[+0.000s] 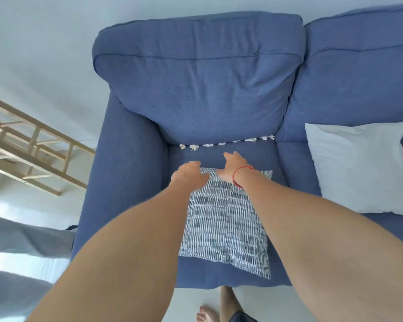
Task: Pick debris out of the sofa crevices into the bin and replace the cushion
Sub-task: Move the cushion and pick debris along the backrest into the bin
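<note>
A patterned grey-and-white cushion [226, 226] lies flat on the seat of a blue sofa [196, 89]. My left hand [190, 174] rests at the cushion's far left corner, and my right hand [234, 167], with a red string at the wrist, sits at its far edge. Whether either hand grips the cushion is unclear. Several white crumpled scraps of debris [219, 144] line the crevice between the seat and the back cushion, just beyond my fingers.
A plain white pillow [358, 168] lies on the sofa's right seat. A wooden rack [33, 145] stands to the left of the sofa arm. My bare foot [206, 316] is on the pale floor in front of the sofa. No bin is in view.
</note>
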{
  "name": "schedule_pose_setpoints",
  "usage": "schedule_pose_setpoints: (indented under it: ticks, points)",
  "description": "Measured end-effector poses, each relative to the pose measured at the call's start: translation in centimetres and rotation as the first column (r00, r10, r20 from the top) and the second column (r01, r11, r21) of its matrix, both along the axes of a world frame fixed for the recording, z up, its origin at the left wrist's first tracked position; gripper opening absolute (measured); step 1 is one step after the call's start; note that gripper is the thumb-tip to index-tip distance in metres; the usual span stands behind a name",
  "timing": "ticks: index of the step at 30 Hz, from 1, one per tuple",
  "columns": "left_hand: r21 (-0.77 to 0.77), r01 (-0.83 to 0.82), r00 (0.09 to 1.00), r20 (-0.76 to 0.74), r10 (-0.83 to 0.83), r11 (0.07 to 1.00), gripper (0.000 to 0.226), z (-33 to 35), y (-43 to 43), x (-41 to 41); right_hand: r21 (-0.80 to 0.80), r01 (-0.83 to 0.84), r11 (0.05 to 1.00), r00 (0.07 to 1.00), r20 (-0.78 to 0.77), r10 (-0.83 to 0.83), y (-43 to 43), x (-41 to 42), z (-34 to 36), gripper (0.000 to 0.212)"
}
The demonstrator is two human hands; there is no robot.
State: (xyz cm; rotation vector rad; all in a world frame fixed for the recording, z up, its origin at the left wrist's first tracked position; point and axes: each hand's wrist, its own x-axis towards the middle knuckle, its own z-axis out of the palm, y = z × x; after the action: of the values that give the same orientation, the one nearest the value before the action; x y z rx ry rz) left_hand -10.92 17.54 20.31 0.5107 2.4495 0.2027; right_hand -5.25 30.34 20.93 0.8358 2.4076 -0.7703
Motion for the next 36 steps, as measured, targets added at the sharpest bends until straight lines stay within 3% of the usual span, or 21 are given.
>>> schedule_pose_setpoints:
  ticks: [9, 18, 24, 29, 36]
  points:
    - [0.015, -0.107, 0.993, 0.047, 0.107, 0.994, 0.064, -1.4, 1.2, -9.2, -0.097, -0.009, 0.995, 0.999, -0.038, 0.005, 1.1, -9.2, -1.9, 0.052]
    - [0.019, -0.249, 0.964, 0.100, 0.246, 0.968, 0.060, -9.0, 1.1, -15.1, -0.135, -0.086, 0.987, 0.995, 0.028, 0.090, 0.8, -15.9, -10.0, 0.054]
    - [-0.023, -0.225, 0.969, 0.103, 0.226, 0.974, 0.057, -17.2, 0.5, -19.2, -0.168, -0.097, 0.981, 0.995, -0.043, 0.091, -0.1, -20.4, -17.7, 0.053]
    - [-0.016, -0.199, 0.967, 0.157, 0.199, 0.980, 0.059, -22.0, 0.0, -21.3, -0.172, -0.095, 0.981, 0.995, 0.021, 0.100, -0.3, -22.0, -21.7, 0.049]
    - [0.092, -0.173, 0.969, 0.194, 0.153, 0.981, 0.062, -25.3, 0.4, -24.2, -0.217, -0.040, 0.975, 0.995, 0.076, 0.058, -0.4, -24.7, -24.9, 0.073]
